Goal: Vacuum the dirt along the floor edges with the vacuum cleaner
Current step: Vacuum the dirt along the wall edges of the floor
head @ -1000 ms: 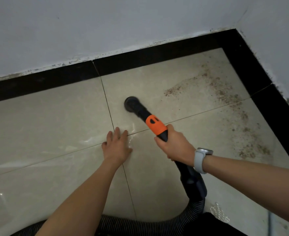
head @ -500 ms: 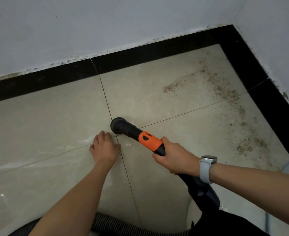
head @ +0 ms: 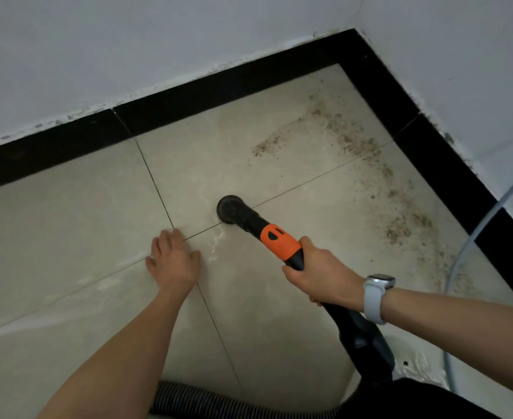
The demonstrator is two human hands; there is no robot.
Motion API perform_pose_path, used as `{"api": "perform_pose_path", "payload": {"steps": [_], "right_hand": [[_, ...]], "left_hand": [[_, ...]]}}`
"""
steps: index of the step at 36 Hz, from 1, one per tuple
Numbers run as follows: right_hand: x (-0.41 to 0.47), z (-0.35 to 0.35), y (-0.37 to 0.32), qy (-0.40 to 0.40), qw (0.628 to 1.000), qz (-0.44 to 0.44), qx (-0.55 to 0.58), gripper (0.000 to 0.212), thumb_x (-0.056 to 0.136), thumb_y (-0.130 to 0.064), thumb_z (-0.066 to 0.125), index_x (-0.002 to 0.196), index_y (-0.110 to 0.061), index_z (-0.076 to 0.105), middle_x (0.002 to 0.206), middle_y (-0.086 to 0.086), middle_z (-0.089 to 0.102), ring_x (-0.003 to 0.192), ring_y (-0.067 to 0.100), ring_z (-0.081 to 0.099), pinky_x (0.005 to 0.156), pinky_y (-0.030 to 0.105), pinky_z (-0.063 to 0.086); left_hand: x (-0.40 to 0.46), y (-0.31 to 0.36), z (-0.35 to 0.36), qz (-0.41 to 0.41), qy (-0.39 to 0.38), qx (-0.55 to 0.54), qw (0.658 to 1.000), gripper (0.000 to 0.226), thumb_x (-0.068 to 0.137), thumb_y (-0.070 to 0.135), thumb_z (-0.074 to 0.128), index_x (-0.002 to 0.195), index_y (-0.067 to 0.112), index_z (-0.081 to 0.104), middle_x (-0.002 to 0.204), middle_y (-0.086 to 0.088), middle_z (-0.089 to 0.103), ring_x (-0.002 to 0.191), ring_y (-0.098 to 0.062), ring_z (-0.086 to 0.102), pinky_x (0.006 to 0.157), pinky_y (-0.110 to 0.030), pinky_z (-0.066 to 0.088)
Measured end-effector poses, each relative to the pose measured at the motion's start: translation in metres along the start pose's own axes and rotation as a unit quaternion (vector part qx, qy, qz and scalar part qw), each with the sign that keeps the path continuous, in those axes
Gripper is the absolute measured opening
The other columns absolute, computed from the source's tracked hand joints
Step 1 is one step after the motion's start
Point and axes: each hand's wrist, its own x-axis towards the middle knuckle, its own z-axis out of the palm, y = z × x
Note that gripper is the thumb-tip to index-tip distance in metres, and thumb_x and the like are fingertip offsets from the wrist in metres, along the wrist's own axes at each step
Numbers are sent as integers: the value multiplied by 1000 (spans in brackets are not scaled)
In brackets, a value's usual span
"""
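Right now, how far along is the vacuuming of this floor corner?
Roughly midway, at a guess. Done: the tiles beside the left hand, pressed flat on the floor, look free of grit. In hand: the right hand grips the vacuum wand, its round nozzle sitting on a tile joint, short of the dirt. Left: the band of brown dirt running along the black skirting toward the corner.

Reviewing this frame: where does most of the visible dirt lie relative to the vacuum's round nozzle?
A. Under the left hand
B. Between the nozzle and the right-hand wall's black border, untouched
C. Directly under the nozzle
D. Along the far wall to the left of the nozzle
B: the brown dirt spreads across the tiles toward the black border by the right wall, apart from the round nozzle, which sits near the tile joint.
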Motion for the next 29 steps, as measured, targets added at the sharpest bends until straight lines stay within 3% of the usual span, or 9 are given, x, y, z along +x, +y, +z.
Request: {"api": "perform_pose_path", "payload": {"steps": [5,14,18,23,29], "right_hand": [[9,20,-19,-29,995,-57,-72,26,92,-33,55,101,-14,38,72,0,53,49,13,49,48,26,43],[20,40,-61,-119,973,-140,-141,23,92,-29,53,102,-15,37,74,1,54,47,16,52,40,26,43],[15,55,-62,-155,957,-175,-169,23,93,-28,52,104,-14,37,80,5,55,48,14,48,42,25,38],[10,33,-52,-142,970,-132,-148,23,92,-30,53,102,-15,39,76,3,55,43,17,53,39,25,44],[-2,-16,-11,-81,987,-59,-127,23,91,-33,54,99,-16,39,69,2,56,42,20,57,39,27,48]], "left_hand": [[1,-42,-19,-97,3,-32,995,66,91,27,56,147,14,24,157,-8,14,144,-29,10,113,-52,16],[-22,-68,-24,-194,-24,-103,975,60,92,25,52,146,17,28,157,-7,14,143,-30,12,112,-51,22],[-28,-71,-22,-194,-13,-102,976,58,92,22,53,145,17,30,155,-9,19,142,-32,17,112,-52,24],[-36,-73,-20,-203,-20,-76,976,64,96,26,51,150,12,19,159,-8,9,144,-31,10,114,-50,20],[-43,-32,-3,-99,-68,-26,992,73,93,45,53,151,21,16,161,-7,0,146,-31,2,115,-51,17]]}}
